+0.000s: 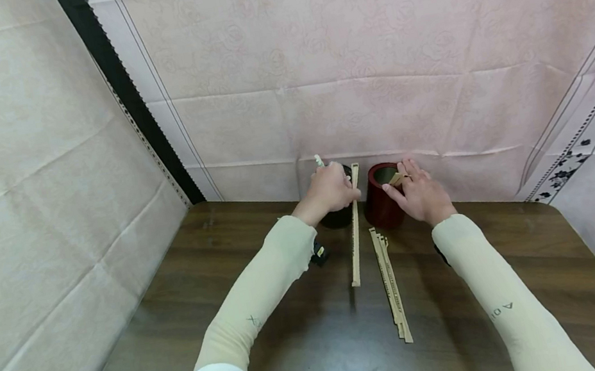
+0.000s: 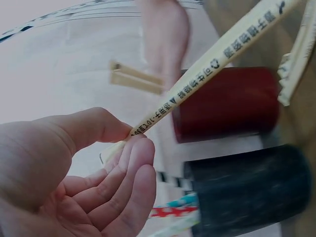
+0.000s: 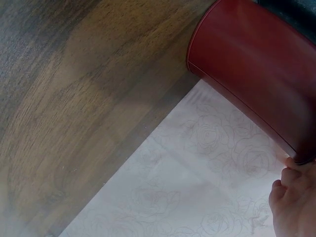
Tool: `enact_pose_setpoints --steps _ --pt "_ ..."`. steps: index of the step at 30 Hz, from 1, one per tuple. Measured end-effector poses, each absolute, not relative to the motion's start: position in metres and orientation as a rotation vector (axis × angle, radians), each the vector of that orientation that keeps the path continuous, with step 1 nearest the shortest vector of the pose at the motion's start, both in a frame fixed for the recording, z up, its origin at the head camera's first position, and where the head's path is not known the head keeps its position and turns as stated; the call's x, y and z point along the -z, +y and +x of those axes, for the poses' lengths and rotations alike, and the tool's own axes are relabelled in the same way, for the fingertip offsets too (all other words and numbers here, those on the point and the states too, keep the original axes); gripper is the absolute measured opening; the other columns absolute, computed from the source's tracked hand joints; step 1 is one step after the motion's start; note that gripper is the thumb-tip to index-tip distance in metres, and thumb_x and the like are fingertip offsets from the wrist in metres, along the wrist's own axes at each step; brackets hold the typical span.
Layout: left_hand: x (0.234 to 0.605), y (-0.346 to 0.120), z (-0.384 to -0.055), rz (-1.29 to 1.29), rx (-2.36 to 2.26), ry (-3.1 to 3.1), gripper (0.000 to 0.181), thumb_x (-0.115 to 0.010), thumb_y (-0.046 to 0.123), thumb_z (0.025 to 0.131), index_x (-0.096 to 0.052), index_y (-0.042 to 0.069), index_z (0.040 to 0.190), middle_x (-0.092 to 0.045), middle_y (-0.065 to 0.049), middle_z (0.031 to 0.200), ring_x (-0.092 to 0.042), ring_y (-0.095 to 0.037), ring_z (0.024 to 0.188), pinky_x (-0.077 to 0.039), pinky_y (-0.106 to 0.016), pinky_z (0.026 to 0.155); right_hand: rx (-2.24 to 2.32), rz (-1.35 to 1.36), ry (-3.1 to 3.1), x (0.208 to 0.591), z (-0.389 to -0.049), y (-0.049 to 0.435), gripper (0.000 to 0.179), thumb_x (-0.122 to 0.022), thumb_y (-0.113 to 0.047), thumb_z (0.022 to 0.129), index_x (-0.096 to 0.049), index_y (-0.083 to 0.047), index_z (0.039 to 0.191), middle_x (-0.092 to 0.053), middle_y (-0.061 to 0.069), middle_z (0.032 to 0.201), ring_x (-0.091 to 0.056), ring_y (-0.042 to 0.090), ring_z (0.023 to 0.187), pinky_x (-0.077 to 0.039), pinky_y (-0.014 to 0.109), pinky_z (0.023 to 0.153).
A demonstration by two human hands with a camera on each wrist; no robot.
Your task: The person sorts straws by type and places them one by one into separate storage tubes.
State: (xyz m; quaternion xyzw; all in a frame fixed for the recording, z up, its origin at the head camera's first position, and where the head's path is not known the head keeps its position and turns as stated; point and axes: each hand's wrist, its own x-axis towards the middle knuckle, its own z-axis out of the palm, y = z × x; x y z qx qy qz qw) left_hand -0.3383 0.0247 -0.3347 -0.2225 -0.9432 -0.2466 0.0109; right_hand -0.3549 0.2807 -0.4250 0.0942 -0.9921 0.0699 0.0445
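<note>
My left hand (image 1: 330,190) pinches a paper-wrapped straw (image 1: 356,234) near its upper end, between thumb and fingertips. The straw hangs in front of the gap between a black cup (image 1: 338,218) and a dark red cup (image 1: 381,204); its beige wrapper carries printed black characters. My right hand (image 1: 424,194) touches the red cup's right rim, fingers stretched away and thumb over the mouth. Wrapped straws (image 2: 136,78) stick out of the red cup beside that hand. Colored, patterned straws (image 2: 173,211) stand in the black cup, partly behind my left hand in the head view.
Several more wrapped straws (image 1: 389,284) lie side by side on the brown wooden table (image 1: 312,352), in front of the red cup. A cloth-covered wall (image 1: 375,82) rises right behind the cups, and another cloth (image 1: 32,208) stands along the left side.
</note>
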Motion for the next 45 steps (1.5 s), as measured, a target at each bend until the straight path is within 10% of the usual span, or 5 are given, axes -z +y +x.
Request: enact_pose_setpoints --steps 10,21,45 --pt "0.292 0.029 -0.340 -0.724 0.874 -2.657 0.035 -0.073 0.015 0.091 -0.060 0.014 0.058 -0.051 0.009 0.054 -0.043 -0.006 0.056 -0.039 -0.020 0.060 -0.216 0.281 -3.038 0.425 -0.354 0.282 0.094 -0.019 -0.067 0.110 -0.012 0.009 0.165 -0.004 0.028 0.176 -0.003 0.042 0.165 -0.013 0.057 0.134" --pt "0.273 0.040 -0.335 -0.660 0.995 -2.386 0.011 -0.069 0.017 0.100 -0.072 0.007 0.099 -0.079 -0.002 0.090 -0.074 -0.011 0.081 -0.059 -0.021 0.074 -0.196 0.267 -3.041 0.426 -0.355 0.282 0.095 -0.018 -0.068 0.109 -0.013 0.009 0.165 -0.005 0.028 0.176 -0.003 0.042 0.165 -0.013 0.057 0.134" --pt "0.302 0.065 -0.352 -0.630 1.006 -2.121 0.013 -0.068 0.021 0.103 -0.070 0.009 0.101 -0.079 -0.002 0.090 -0.074 -0.012 0.080 -0.058 -0.021 0.074 -0.186 0.249 -3.043 0.426 -0.356 0.281 0.095 -0.017 -0.069 0.109 -0.013 0.007 0.166 -0.006 0.027 0.176 -0.005 0.041 0.165 -0.016 0.057 0.133"
